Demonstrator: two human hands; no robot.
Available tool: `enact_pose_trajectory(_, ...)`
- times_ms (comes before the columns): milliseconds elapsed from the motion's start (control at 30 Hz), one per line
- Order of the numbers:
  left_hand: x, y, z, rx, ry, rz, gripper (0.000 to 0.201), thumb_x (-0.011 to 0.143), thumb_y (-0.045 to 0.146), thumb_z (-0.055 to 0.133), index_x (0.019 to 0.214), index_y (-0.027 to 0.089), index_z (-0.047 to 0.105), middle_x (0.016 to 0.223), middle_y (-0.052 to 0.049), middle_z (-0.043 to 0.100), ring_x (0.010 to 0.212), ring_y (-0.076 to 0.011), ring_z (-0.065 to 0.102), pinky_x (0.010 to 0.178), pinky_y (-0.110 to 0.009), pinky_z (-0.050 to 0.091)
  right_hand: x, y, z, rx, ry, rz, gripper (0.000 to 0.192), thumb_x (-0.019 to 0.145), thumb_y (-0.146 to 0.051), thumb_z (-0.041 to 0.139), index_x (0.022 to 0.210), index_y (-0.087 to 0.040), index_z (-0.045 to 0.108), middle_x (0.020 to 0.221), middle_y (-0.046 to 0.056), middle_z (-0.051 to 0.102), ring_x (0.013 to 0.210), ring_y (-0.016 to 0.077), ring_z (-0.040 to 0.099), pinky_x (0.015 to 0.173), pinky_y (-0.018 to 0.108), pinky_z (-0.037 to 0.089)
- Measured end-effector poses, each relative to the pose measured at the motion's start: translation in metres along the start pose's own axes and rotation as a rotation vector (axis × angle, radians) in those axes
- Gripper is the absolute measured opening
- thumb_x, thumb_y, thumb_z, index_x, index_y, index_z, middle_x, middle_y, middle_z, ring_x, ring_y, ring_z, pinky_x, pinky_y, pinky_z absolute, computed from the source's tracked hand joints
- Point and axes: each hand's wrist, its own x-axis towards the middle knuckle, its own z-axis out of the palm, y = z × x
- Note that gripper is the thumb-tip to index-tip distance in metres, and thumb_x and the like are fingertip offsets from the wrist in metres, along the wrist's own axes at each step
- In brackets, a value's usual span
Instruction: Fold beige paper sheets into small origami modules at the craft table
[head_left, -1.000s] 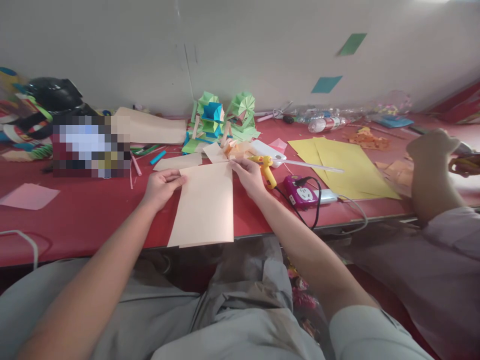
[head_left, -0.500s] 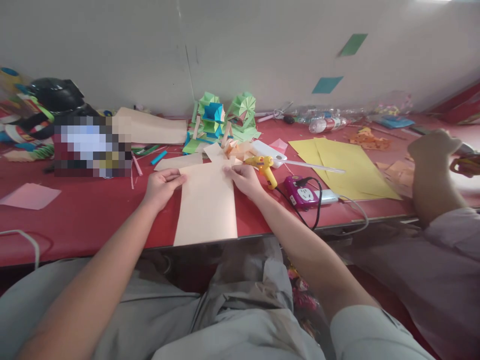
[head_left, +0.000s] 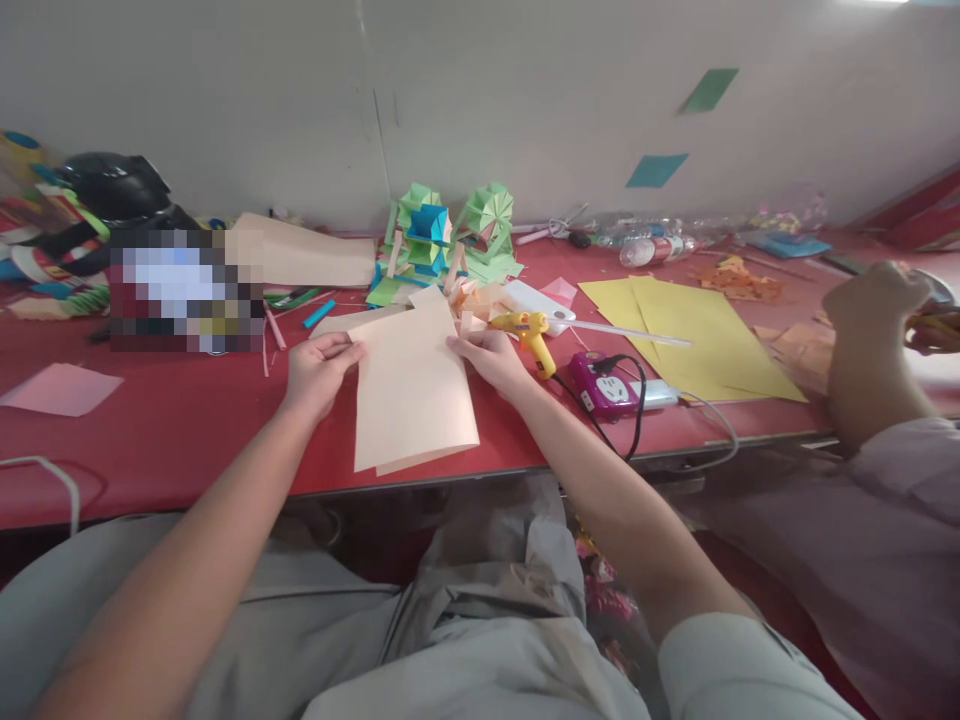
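A cream sheet of paper (head_left: 415, 400), folded so that two layers show at its lower edge, is held over the front of the red table. My left hand (head_left: 322, 372) pinches its left edge near the top. On the opposite edge, my right hand (head_left: 491, 360) grips the paper between thumb and fingers. Just right of that hand lies a yellow glue gun (head_left: 531, 335) with a long clear glue stick in its back. Behind the paper are small cut pieces and folded green and blue paper shapes (head_left: 429, 235).
A purple power strip (head_left: 604, 385) with a black cord sits right of the glue gun, near yellow sheets (head_left: 697, 340). Plastic bottles (head_left: 656, 248) lie along the wall. At the right is another person's arm (head_left: 874, 340). A pink sheet (head_left: 61, 388) lies left.
The paper's lower end has drawn back from the table's front edge and turned slightly, so a second layer now shows beneath. Both hands keep their hold; the left has shifted slightly left.
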Motion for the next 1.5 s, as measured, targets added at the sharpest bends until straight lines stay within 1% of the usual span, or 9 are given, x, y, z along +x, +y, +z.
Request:
enact_pose_trajectory(100, 0.0, 0.0, 0.0, -0.012, 0.002, -0.005, 0.035, 0.053, 0.031, 0.09, 0.081, 0.017, 0.077, 0.076, -0.006, 0.075, 0.079, -0.0223, 0.072, 0.08, -0.033, 0.058, 0.002, 0.002, -0.001, -0.081, 0.049, -0.089, 0.049, 0.075, -0.058, 0.067, 0.055, -0.019, 0.045, 0.056, -0.004, 0.038, 0.056, 0.0084, 0.033, 0.052, 0.026, 0.023)
enact_pose_trajectory(233, 0.001, -0.001, 0.0, -0.017, 0.009, 0.002, 0.036, 0.054, 0.032, 0.089, 0.084, 0.016, 0.077, 0.079, -0.007, 0.076, 0.083, -0.0237, 0.072, 0.081, -0.034, 0.058, 0.002, 0.001, -0.003, -0.123, 0.103, -0.089, 0.059, 0.077, -0.061, 0.066, 0.05, -0.02, 0.033, 0.053, -0.005, 0.028, 0.053, 0.0074, 0.025, 0.051, 0.027, 0.019)
enact_pose_trajectory(433, 0.004, -0.004, -0.001, -0.089, 0.054, 0.011, 0.033, 0.055, 0.029, 0.088, 0.083, 0.016, 0.077, 0.087, -0.008, 0.078, 0.082, -0.023, 0.073, 0.085, -0.038, 0.059, 0.0, -0.001, -0.003, -0.027, -0.055, 0.013, 0.041, 0.072, -0.055, 0.075, 0.064, -0.016, 0.062, 0.06, 0.0, 0.055, 0.061, 0.0129, 0.05, 0.056, 0.026, 0.037)
enact_pose_trajectory(667, 0.003, -0.003, 0.0, -0.119, 0.072, 0.014, 0.032, 0.055, 0.028, 0.088, 0.082, 0.016, 0.075, 0.087, -0.008, 0.078, 0.081, -0.0215, 0.073, 0.085, -0.037, 0.06, 0.001, 0.002, -0.003, -0.077, -0.01, 0.037, 0.051, 0.071, -0.062, 0.074, 0.055, -0.017, 0.054, 0.055, 0.0, 0.05, 0.059, 0.0127, 0.047, 0.051, 0.026, 0.033)
enact_pose_trajectory(867, 0.004, -0.002, 0.0, -0.147, 0.113, -0.004, 0.029, 0.055, 0.027, 0.087, 0.079, 0.017, 0.073, 0.082, -0.006, 0.076, 0.077, -0.0207, 0.072, 0.08, -0.037, 0.061, 0.003, 0.002, -0.002, 0.007, -0.057, 0.034, 0.037, 0.072, -0.051, 0.072, 0.067, -0.016, 0.061, 0.067, 0.0, 0.057, 0.063, 0.0123, 0.05, 0.057, 0.025, 0.038)
enact_pose_trajectory(1067, 0.005, 0.0, -0.001, -0.136, 0.164, 0.029, 0.029, 0.056, 0.027, 0.086, 0.08, 0.016, 0.073, 0.081, -0.005, 0.074, 0.075, -0.0185, 0.07, 0.084, -0.036, 0.059, 0.005, 0.006, -0.001, -0.149, 0.024, -0.016, 0.057, 0.076, -0.063, 0.065, 0.053, -0.021, 0.035, 0.053, -0.005, 0.031, 0.053, 0.0074, 0.028, 0.049, 0.026, 0.019)
enact_pose_trajectory(1200, 0.005, 0.003, -0.004, -0.133, 0.201, 0.018, 0.027, 0.056, 0.027, 0.086, 0.075, 0.017, 0.07, 0.074, -0.002, 0.07, 0.072, -0.0163, 0.068, 0.079, -0.033, 0.059, 0.006, 0.007, 0.0, -0.07, -0.032, -0.035, 0.042, 0.075, -0.058, 0.065, 0.067, -0.019, 0.05, 0.061, -0.003, 0.047, 0.057, 0.0101, 0.04, 0.051, 0.025, 0.028)
enact_pose_trajectory(1400, 0.005, 0.009, -0.006, -0.084, 0.248, 0.04, 0.025, 0.057, 0.03, 0.083, 0.07, 0.019, 0.065, 0.07, 0.0, 0.066, 0.074, -0.0176, 0.068, 0.08, -0.034, 0.059, 0.006, 0.006, 0.0, -0.287, 0.067, -0.092, 0.051, 0.083, -0.058, 0.056, 0.056, -0.021, 0.033, 0.054, -0.004, 0.031, 0.055, 0.0091, 0.03, 0.05, 0.026, 0.021)
enact_pose_trajectory(1500, 0.007, 0.011, -0.008, -0.088, 0.273, 0.043, 0.025, 0.056, 0.029, 0.083, 0.07, 0.019, 0.064, 0.07, 0.001, 0.065, 0.074, -0.017, 0.067, 0.08, -0.034, 0.06, 0.007, 0.006, 0.0, -0.268, 0.001, -0.12, 0.041, 0.085, -0.053, 0.055, 0.063, -0.02, 0.043, 0.058, -0.003, 0.039, 0.057, 0.0101, 0.035, 0.052, 0.026, 0.026)
